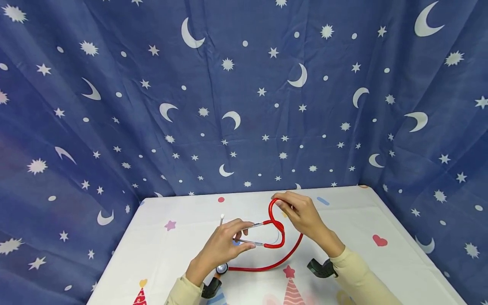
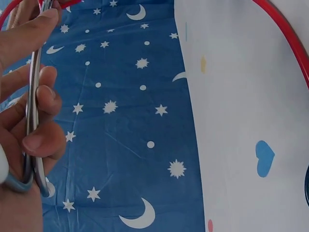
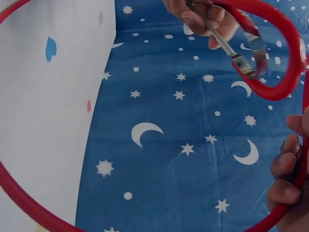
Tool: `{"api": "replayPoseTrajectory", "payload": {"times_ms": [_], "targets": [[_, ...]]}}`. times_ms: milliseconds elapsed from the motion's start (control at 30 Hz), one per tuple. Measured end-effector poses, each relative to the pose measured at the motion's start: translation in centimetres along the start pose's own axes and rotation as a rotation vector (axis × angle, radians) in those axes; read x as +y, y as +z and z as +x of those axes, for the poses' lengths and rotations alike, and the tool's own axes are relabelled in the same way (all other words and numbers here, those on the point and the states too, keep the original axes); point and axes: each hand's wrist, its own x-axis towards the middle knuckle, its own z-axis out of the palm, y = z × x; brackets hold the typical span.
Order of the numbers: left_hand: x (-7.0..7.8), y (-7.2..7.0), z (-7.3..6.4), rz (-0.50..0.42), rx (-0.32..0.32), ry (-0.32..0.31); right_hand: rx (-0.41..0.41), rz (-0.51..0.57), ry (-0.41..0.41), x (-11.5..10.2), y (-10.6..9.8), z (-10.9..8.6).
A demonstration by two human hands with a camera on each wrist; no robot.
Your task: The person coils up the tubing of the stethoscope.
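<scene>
My left hand (image 1: 223,243) holds a red stethoscope by its metal ear tubes (image 2: 33,111), with fingers and thumb around them. A white ear tip (image 1: 222,216) sticks up behind that hand. To the right, my right hand (image 1: 301,213) pinches the red tubing (image 1: 271,209) and lifts it in a bend above the table. In the right wrist view the fingers of the right hand (image 3: 285,188) curl round the tube. From there the tubing loops down and back left along the table to the round metal chest piece (image 1: 222,268), beside my left wrist.
A white table (image 1: 183,245) printed with hearts, stars and party hats lies under both hands. Behind and at the sides hangs a blue curtain (image 1: 244,106) with moons and stars. Black wrist mounts (image 1: 322,269) sit by the forearms.
</scene>
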Motion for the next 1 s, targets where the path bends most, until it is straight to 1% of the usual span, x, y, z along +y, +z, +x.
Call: {"api": "replayPoseTrajectory", "payload": {"times_ms": [133,233,333,467,600,700,767,900,1000], "targets": [[0.4,-0.2,0.2,-0.02,-0.016,0.008,-0.026,0.002,0.024,0.2,0.4,-0.1],[0.8,-0.2,0.2,-0.026,-0.022,0.005,-0.05,0.009,0.064,0.3,0.8,-0.4],[1.1,-0.2,0.3,-0.023,-0.014,0.005,-0.07,0.019,0.11,0.5,1.1,-0.7],[1.4,-0.2,0.3,-0.021,0.005,0.006,-0.108,0.046,0.166,0.4,1.6,-1.1],[1.6,-0.2,0.3,-0.019,0.026,0.009,-0.165,0.074,0.216,0.3,2.0,-1.5],[1.7,-0.2,0.4,-0.013,0.04,0.003,-0.204,0.082,0.234,0.3,2.3,-1.7],[1.8,-0.2,0.4,-0.01,0.051,-0.002,-0.227,0.078,0.226,0.2,2.4,-1.8],[1.9,-0.2,0.5,-0.007,0.094,-0.024,-0.274,0.045,0.243,0.0,2.7,-2.0],[1.9,-0.1,0.5,-0.005,0.138,-0.051,-0.292,0.034,0.299,-0.3,3.0,-2.2]]}}
